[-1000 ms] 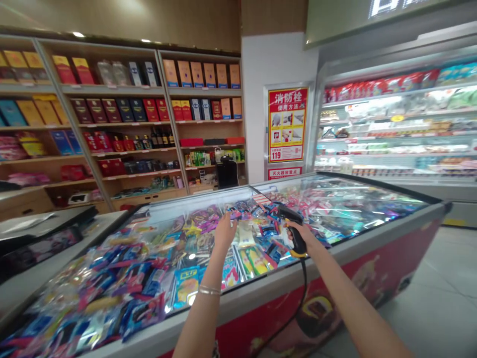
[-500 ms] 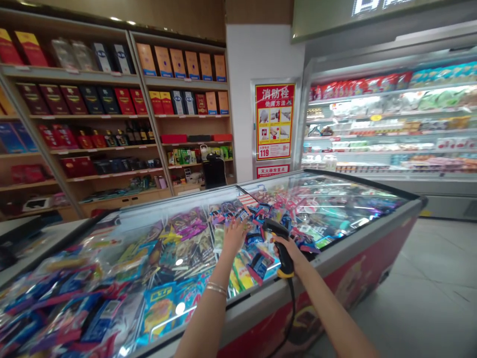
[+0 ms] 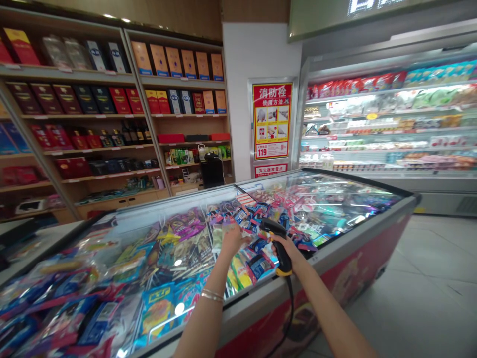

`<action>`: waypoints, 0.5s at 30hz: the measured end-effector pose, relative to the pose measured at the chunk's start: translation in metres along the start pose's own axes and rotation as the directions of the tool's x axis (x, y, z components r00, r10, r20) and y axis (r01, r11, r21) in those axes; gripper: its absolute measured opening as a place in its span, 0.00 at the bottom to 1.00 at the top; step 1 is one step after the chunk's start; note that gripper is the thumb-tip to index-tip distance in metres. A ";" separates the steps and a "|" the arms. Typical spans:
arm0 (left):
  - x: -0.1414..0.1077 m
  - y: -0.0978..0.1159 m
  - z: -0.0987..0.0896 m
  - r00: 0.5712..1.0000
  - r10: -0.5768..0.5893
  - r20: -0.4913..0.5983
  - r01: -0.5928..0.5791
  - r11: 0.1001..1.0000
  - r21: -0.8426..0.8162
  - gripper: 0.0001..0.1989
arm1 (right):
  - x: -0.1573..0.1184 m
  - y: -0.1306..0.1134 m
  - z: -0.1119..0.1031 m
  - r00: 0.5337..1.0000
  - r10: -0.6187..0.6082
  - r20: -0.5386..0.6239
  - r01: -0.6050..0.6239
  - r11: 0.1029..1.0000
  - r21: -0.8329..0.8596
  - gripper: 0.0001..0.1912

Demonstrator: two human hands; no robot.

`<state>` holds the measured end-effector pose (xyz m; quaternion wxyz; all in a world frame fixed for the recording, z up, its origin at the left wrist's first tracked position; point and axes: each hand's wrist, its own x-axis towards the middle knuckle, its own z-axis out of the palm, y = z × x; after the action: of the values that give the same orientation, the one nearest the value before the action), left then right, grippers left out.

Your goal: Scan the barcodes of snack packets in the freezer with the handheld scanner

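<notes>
My right hand (image 3: pixel 289 250) is wrapped round the handle of a black and yellow handheld scanner (image 3: pixel 283 257), its head pointing left and its cable hanging down the freezer's side. My left hand (image 3: pixel 234 239), with bangles at the wrist, hovers by the small blue and pink packets (image 3: pixel 261 264) heaped on the freezer's glass. Its fingers are partly bent and slightly blurred; whether they touch or hold a packet cannot be made out. More blue and pink packets (image 3: pixel 70 315) lie at the lower left.
The chest freezer (image 3: pixel 316 258) with a grey rim spans the front. Behind it stand wooden shelves (image 3: pixel 145 122) of boxes and bottles, a black chair (image 3: pixel 211 171) and a red poster (image 3: pixel 272 121). A lit refrigerated display (image 3: pixel 387 124) is at the right.
The fingers of my left hand, spread before, are more bent and the hand sits slightly lower. My right hand keeps the scanner, nearly in the same place. The view has shifted slightly.
</notes>
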<state>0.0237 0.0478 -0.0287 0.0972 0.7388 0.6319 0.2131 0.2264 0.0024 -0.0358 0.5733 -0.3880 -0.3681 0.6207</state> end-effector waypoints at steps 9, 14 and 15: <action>-0.010 -0.042 -0.040 0.997 -0.067 -0.037 0.059 0.979 -0.194 0.12 | -0.005 -0.009 0.010 0.999 -0.011 -0.036 0.011 1.000 0.000 0.09; -0.035 -0.107 -0.085 0.960 -0.182 -0.215 0.086 0.916 -0.391 0.12 | -0.010 -0.018 0.054 0.994 -0.065 0.086 0.060 0.997 0.057 0.10; -0.041 -0.120 -0.093 0.937 -0.226 -0.265 0.089 0.891 -0.446 0.12 | -0.010 -0.017 0.068 0.992 -0.059 0.114 0.052 0.996 0.067 0.10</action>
<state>-0.1283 0.0183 -0.0036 0.1734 0.6025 0.6355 0.4505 0.1730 -0.0074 0.0088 0.5802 -0.3222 -0.3913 0.6375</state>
